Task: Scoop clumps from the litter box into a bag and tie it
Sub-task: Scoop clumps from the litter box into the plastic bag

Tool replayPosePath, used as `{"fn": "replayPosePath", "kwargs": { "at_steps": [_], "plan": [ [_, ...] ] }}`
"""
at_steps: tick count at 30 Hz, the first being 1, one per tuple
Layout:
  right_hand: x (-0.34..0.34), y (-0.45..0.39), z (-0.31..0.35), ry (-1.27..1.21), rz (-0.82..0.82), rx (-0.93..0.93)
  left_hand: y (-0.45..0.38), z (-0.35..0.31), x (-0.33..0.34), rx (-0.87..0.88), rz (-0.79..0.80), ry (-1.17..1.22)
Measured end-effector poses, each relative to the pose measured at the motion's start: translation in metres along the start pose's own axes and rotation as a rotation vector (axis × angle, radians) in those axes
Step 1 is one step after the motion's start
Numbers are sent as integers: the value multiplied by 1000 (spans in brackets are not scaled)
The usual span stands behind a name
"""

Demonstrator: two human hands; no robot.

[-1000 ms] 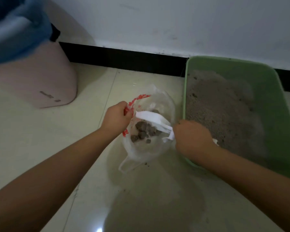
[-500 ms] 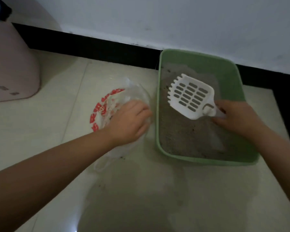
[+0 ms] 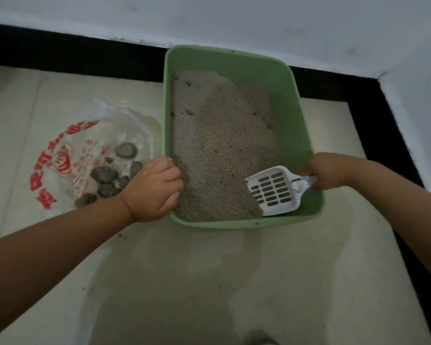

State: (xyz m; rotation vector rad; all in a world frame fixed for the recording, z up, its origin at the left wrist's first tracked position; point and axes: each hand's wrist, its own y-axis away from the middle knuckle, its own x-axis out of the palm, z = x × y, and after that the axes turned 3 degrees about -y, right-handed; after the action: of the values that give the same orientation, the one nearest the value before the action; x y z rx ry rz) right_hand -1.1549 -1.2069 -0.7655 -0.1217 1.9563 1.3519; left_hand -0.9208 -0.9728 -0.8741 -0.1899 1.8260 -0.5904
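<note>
Green litter box [image 3: 306, 135] of grey litter; white slotted scoop [image 3: 274, 191] at its near-right corner; clear red-printed bag [image 3: 60, 155] of dark clumps [image 3: 104, 174] lies open, left.

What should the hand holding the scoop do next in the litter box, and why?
Probably push the white slotted scoop forward through the litter toward the small dark spots near the far end. The right hand grips its handle with the blade resting empty at the near right corner, the left hand grips the green litter box rim, and the clumps already lie in the open plastic bag.
</note>
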Motion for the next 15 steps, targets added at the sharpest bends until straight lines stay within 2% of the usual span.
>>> {"fn": "replayPosePath", "kwargs": {
  "at_steps": [7, 12, 15],
  "plan": [
    [20, -10, 21, -173, -5, -105, 0, 1, 3, 21, -46, -13],
    [40, -18, 36, -327, -199, -159, 1, 2, 5, 14, -50, -3],
    [44, -21, 45, -399, -259, -210, 1, 2, 4, 9, -48, -12]
  ]
}}
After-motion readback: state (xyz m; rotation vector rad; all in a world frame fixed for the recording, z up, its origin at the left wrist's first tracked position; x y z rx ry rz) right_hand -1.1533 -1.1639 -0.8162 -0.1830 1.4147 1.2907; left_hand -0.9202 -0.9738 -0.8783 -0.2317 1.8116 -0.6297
